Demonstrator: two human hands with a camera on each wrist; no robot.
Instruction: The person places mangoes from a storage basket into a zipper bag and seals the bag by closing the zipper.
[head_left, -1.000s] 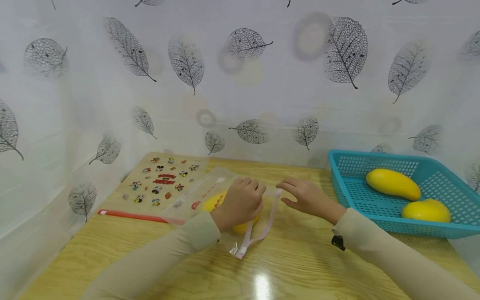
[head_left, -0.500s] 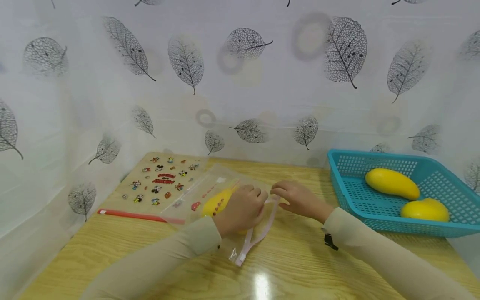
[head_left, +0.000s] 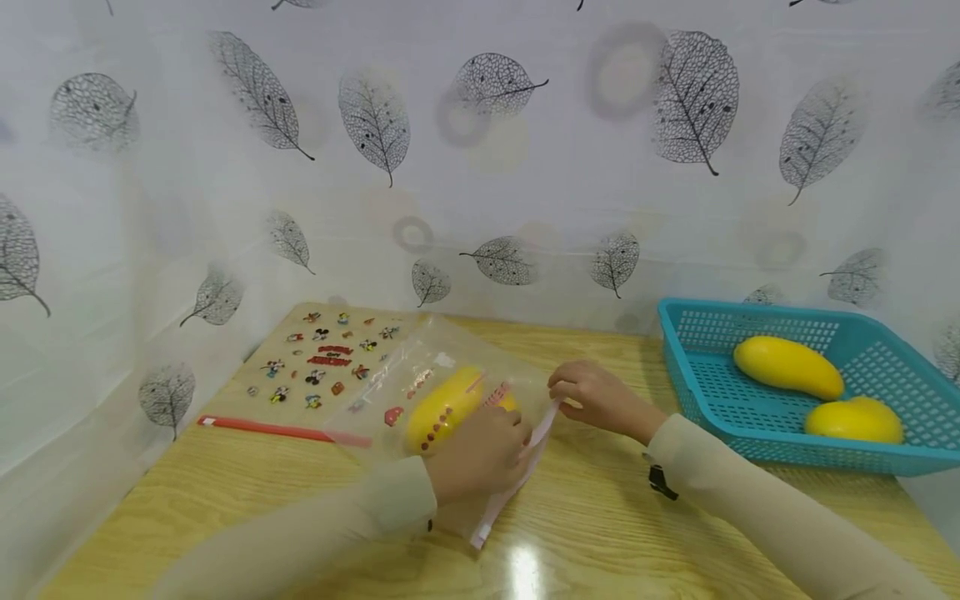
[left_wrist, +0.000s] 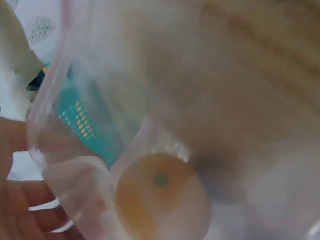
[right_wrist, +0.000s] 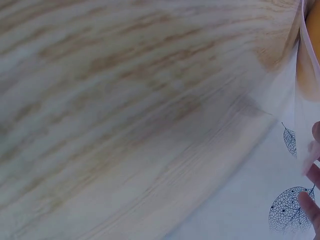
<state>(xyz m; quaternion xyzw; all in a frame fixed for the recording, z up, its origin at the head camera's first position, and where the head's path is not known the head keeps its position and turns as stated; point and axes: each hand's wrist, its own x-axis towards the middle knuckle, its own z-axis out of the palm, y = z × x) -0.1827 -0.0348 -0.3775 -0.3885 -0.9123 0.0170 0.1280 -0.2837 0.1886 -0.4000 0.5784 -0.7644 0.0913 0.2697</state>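
A yellow mango [head_left: 444,410] lies inside a clear slider zip bag [head_left: 442,360] with red prints and a pale pink zip edge. My left hand [head_left: 480,454] is at the bag's mouth, right beside the mango's near end. In the left wrist view its fingers [left_wrist: 30,215] look fairly straight against the plastic, next to the mango's rounded end [left_wrist: 162,200]. My right hand [head_left: 596,398] pinches the far end of the zip edge. The right wrist view shows thin plastic between its fingers [right_wrist: 312,172].
A flat zip bag with cartoon prints [head_left: 288,367] and a red zip lies at the left, partly under the other bag. At the right stands a turquoise basket [head_left: 693,400] with two mangoes [head_left: 787,367]. A leaf-print curtain [head_left: 480,183] hangs behind the wooden table [head_left: 615,533].
My left hand has moved toward me, off the mango to the bag's mouth, uncovering more of the mango. The zip edge has drawn straighter, and my right hand has come slightly left.
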